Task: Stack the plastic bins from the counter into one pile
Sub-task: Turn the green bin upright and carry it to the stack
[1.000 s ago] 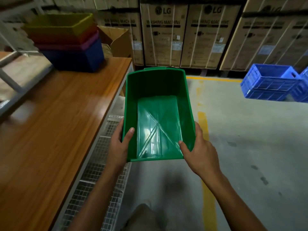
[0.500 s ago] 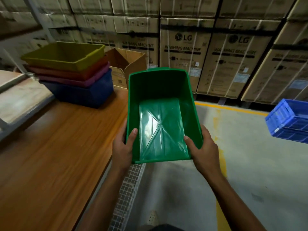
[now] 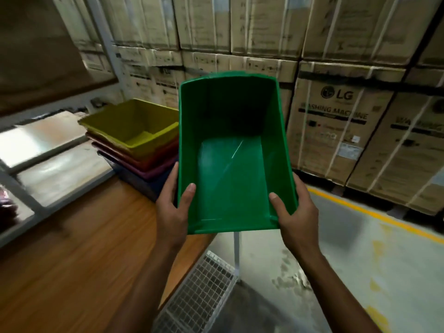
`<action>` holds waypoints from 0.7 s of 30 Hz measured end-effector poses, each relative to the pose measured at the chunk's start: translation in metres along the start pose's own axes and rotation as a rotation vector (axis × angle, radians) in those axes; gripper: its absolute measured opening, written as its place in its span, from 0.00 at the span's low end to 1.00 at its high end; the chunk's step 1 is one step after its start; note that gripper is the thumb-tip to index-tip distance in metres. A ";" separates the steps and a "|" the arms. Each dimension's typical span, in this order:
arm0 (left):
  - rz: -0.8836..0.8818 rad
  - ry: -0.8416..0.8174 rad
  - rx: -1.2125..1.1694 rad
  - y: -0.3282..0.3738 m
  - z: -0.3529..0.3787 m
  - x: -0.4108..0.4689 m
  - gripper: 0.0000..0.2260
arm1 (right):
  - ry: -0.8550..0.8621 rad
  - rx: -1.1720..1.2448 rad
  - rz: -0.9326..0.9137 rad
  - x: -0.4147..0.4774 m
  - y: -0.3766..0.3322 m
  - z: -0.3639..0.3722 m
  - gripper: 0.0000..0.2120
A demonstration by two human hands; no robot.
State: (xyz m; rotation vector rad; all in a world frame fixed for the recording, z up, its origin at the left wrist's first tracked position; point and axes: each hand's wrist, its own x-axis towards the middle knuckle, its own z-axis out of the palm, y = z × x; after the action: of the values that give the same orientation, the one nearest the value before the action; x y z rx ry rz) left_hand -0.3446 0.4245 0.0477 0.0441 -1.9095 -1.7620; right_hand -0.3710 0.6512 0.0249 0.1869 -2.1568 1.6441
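Glossy green bin carried closer to nested stack, both hands gripping

Person at the counter — visible parts only.

Left hand: bare, no glove, no ring or band seen on the fingers that show; thumbnail short and plain. Wrist bare, no watch or strap.

Right hand: bare likewise, no glove, no ring seen; thumbnail short, unpainted. Wrist bare.

Left forearm: uncovered from the wrist down to the bottom edge of the view — no sleeve or cuff reaches into sight.

Right forearm: uncovered along its whole visible length, no sleeve edge in sight.

Nothing else of the person shows; clothing cannot be told.
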 end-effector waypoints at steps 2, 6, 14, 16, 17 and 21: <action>0.052 0.092 0.022 0.005 0.009 0.018 0.30 | -0.056 0.069 -0.063 0.041 0.004 0.007 0.30; 0.167 0.275 0.034 0.026 0.030 0.053 0.30 | -0.178 0.193 -0.185 0.120 -0.005 0.021 0.29; 0.278 0.558 0.123 0.078 0.031 0.115 0.24 | -0.436 0.307 -0.346 0.230 -0.055 0.076 0.27; 0.276 0.580 0.125 0.095 0.027 0.132 0.20 | -0.492 0.323 -0.369 0.249 -0.071 0.094 0.27; 0.251 0.598 0.121 0.103 0.023 0.141 0.18 | -0.524 0.322 -0.372 0.258 -0.079 0.104 0.27; 0.071 0.661 0.028 0.116 -0.005 0.183 0.12 | -0.617 0.222 -0.376 0.295 -0.104 0.153 0.20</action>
State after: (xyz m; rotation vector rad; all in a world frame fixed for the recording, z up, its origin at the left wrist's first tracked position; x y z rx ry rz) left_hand -0.4608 0.3686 0.2215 0.4978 -1.4269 -1.4303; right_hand -0.6386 0.5189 0.2043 1.2266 -2.1393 1.7366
